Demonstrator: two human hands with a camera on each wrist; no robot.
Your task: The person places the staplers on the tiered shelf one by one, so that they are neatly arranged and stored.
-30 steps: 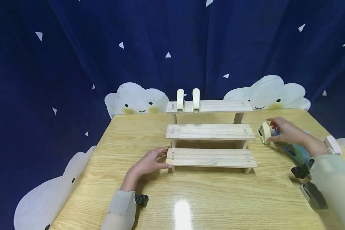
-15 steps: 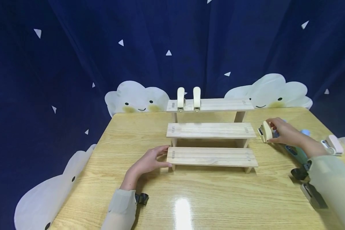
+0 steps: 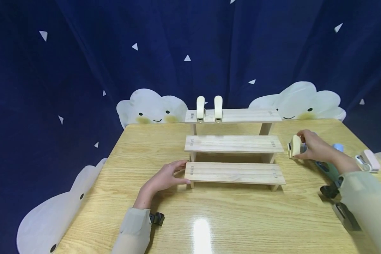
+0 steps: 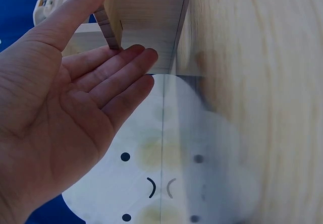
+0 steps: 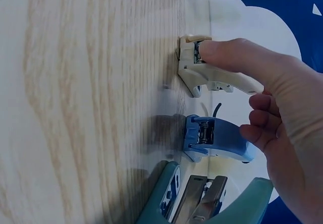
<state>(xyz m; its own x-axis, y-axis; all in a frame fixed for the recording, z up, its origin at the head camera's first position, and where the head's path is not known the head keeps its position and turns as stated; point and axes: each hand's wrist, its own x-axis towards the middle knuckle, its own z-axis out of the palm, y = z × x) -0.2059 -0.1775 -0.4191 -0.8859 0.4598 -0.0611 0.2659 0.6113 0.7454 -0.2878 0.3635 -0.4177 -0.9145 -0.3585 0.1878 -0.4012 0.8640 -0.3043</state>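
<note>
Right hand [image 3: 315, 148] pinching cream stapler [image 3: 294, 146] on table [image 3: 209, 218] (blue stapler [image 5: 217, 141] just beside), left hand [image 3: 165, 178] flat, fingers straight, touching wooden step shelf [image 3: 235, 173].

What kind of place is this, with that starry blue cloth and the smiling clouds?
Probably a staged tabletop set, not a home or office. A blue curtain with cloud cutouts closes off the back, and the table holds only a stepped wooden rack and small staplers, one under the right hand.
</note>
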